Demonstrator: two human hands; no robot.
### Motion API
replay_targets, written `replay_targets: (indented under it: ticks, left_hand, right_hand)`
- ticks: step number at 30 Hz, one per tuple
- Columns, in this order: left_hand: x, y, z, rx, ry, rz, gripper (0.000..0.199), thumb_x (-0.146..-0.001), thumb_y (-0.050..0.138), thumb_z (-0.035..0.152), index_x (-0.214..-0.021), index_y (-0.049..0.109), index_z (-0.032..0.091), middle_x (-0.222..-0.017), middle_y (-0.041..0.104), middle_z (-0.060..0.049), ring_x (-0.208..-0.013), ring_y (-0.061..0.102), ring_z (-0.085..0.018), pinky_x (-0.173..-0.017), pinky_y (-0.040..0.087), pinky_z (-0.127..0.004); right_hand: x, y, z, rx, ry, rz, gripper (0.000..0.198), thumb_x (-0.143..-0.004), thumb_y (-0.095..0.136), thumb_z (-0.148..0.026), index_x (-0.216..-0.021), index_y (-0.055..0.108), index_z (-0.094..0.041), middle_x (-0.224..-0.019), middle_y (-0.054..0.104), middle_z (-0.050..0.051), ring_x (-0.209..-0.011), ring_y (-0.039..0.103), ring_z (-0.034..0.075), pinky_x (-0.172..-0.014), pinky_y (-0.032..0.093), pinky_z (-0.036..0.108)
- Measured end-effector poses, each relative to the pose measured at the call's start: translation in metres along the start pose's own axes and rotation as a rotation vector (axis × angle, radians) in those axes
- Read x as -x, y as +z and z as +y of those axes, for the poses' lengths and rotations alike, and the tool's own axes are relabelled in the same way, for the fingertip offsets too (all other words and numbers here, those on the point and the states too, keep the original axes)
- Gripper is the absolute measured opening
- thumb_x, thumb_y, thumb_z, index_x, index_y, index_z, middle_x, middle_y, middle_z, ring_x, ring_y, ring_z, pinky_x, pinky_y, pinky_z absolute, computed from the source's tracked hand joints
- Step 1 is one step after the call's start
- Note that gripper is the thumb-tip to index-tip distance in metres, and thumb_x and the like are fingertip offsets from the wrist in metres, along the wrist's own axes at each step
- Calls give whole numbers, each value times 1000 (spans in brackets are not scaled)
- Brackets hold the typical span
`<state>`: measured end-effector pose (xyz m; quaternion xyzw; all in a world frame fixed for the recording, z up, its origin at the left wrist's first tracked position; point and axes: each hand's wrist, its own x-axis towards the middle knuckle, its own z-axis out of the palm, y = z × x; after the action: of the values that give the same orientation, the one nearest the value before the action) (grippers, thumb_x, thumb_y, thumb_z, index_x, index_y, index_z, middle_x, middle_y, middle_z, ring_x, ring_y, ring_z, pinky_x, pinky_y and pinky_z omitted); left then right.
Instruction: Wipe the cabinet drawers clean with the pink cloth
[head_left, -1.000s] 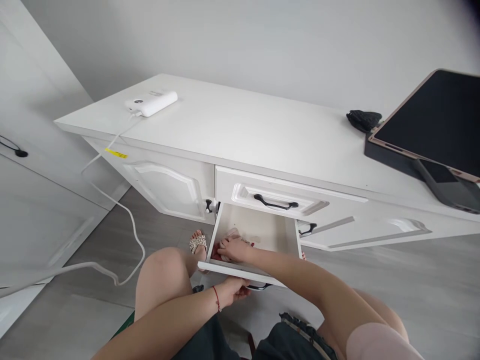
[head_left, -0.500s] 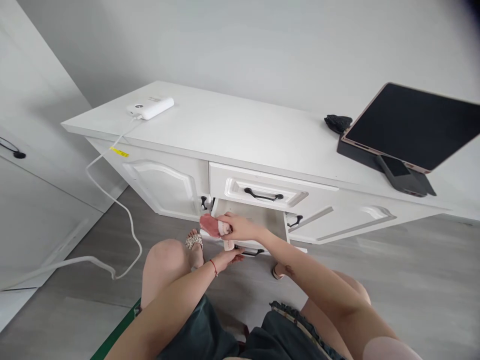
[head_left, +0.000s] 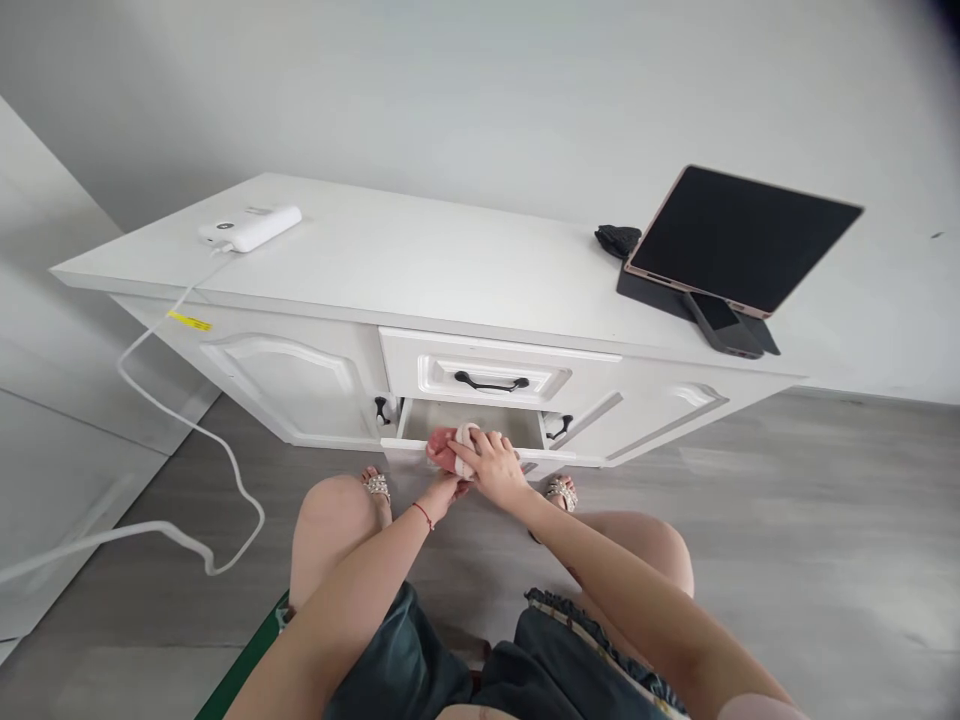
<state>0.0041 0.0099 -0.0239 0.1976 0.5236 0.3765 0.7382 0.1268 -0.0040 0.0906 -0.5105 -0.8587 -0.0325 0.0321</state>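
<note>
In the head view a soft pink and white bundle, seemingly socks (head_left: 442, 449), is held over the front of an open drawer (head_left: 427, 417). My right hand (head_left: 491, 465) is closed on its pale cuff from above, fingers pointing left. Below it, close against the drawer front, my left hand (head_left: 446, 490) reaches in under the bundle. Its fingers are mostly hidden, so its grip on the bundle cannot be made out. The visible part of the drawer's floor is pale and bare.
A white cabinet (head_left: 420, 260) carries a white power bank (head_left: 262, 228) with a long cable (head_left: 232, 470). At the right stand a propped tablet (head_left: 742, 240), a dark phone-like device (head_left: 720, 322) and a black cloth bundle (head_left: 618, 240). Above the open drawer is a closed drawer (head_left: 495, 365).
My right hand has turned and come down with the pink bundle, nearer my left hand. The drawer is pushed further in. The whole view has shifted, with the cabinet items now further left.
</note>
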Motion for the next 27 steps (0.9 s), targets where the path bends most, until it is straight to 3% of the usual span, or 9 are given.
replay_targets:
  ticks: [3, 7, 12, 14, 17, 23, 25, 27]
  left_hand:
    - [2, 0, 0, -48, -96, -40, 16, -77, 71, 23, -89, 63, 17, -80, 69, -6, -77, 67, -18, -82, 50, -33]
    - [5, -1, 6, -57, -118, -75, 14, -82, 67, 28, -91, 61, 18, -96, 72, -10, -85, 69, -18, -89, 48, -31]
    - [9, -3, 6, -71, -125, -77, 22, -79, 72, 33, -91, 59, 19, -99, 72, -11, -93, 70, -21, -92, 46, -33]
    - [9, -3, 5, -75, -122, -64, 26, -76, 75, 36, -87, 57, 20, -95, 72, -10, -93, 70, -22, -92, 46, -33]
    - [7, -3, 4, -78, -112, -49, 31, -73, 78, 39, -83, 56, 20, -88, 72, -8, -89, 70, -20, -90, 45, -31]
    - [9, -1, 5, -84, -116, -33, 30, -75, 76, 39, -84, 55, 20, -85, 71, -4, -78, 70, -16, -85, 46, -30]
    - [10, 1, 6, -88, -117, -20, 31, -75, 76, 40, -85, 55, 20, -88, 71, -4, -80, 71, -17, -87, 45, -31]
    - [11, 3, 7, -94, -120, -5, 32, -74, 77, 41, -85, 54, 20, -90, 71, -5, -84, 71, -18, -90, 43, -33]
  right_hand:
    - [32, 14, 31, 84, -50, 68, 62, -89, 49, -18, -146, 37, -40, -134, 49, 14, -113, 42, 33, -87, 38, 46]
    - [71, 34, 67, 162, -103, 139, 58, -89, 48, -14, -141, 45, -40, -128, 53, 12, -114, 41, 32, -91, 36, 51]
    - [110, 67, 94, 150, 6, 232, 46, -86, 54, -16, -126, 60, -38, -121, 53, 9, -114, 42, 30, -97, 35, 54]
    - [119, 81, 93, 76, 141, 304, 41, -86, 54, -16, -120, 63, -37, -122, 51, 9, -116, 41, 31, -97, 35, 53]
    - [120, 102, 77, -203, 495, 455, 38, -84, 48, -12, -114, 62, -30, -122, 46, 10, -119, 40, 31, -99, 35, 52]
    - [91, 137, 41, -718, 1098, 629, 48, -71, 56, -22, -118, 46, -14, -124, 41, 22, -124, 36, 42, -101, 32, 54]
    - [79, 147, 38, -870, 1216, 656, 55, -67, 60, -28, -117, 43, -15, -123, 45, 22, -125, 35, 42, -104, 30, 55]
    - [69, 155, 35, -989, 1240, 646, 54, -64, 62, -32, -113, 44, -19, -119, 51, 18, -123, 41, 39, -103, 32, 55]
